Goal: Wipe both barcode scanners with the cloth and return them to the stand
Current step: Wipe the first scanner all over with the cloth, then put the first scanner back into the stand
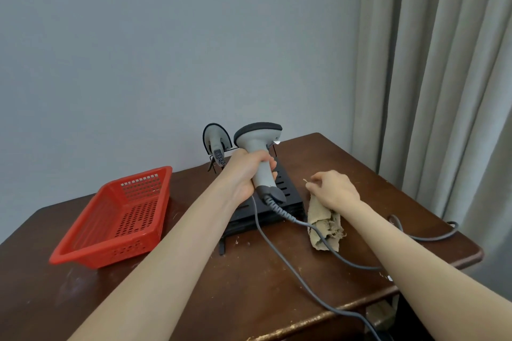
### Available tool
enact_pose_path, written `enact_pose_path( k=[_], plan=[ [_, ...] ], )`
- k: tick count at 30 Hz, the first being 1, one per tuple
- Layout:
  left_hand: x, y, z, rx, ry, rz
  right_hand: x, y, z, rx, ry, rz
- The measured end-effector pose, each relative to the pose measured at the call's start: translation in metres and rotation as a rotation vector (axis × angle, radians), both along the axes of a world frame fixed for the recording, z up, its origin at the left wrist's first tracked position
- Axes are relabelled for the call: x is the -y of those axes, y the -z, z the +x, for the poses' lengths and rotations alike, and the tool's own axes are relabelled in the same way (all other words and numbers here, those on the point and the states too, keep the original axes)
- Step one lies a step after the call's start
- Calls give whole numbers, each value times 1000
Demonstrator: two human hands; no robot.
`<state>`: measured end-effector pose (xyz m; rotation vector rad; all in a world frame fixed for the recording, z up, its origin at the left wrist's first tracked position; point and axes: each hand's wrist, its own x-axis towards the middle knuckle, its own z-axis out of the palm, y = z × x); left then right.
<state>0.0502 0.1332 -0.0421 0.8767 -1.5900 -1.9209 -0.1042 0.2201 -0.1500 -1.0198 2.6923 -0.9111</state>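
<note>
My left hand (245, 174) grips the handle of a grey barcode scanner (259, 144), held upright above the black slotted stand (288, 191). Its grey cable (279, 255) trails down across the table toward the front edge. A second grey scanner (216, 139) rests head-up at the back left of the stand. My right hand (333, 188) is closed on the top of a beige frayed cloth (325, 223), which lies on the table just right of the stand.
A red perforated plastic basket (91, 246) sits on the left of the dark wooden table (194, 285). Another grey cable (432, 235) loops near the right edge. A wall stands behind, and grey curtains (443, 63) hang at the right.
</note>
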Motion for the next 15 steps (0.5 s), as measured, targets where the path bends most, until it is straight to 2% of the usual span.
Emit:
enact_pose_path(
  k=[2,4,6,8,10,15],
  plan=[
    [1,-2,-4,19,8,-47,-1,-16,8,-104,-16,-156],
    [3,-5,-10,38,11,-81,2,-36,18,-99,-62,-370],
    [7,-9,-17,47,15,-100,7,-57,28,86,-139,-521],
    [9,-14,-23,65,33,-118,11,-72,38,371,-257,-606],
    [11,-21,-28,74,53,-112,14,-84,44,494,-344,-600],
    [15,-40,-39,40,28,-23,29,-95,42,361,-390,-477]
  ],
)
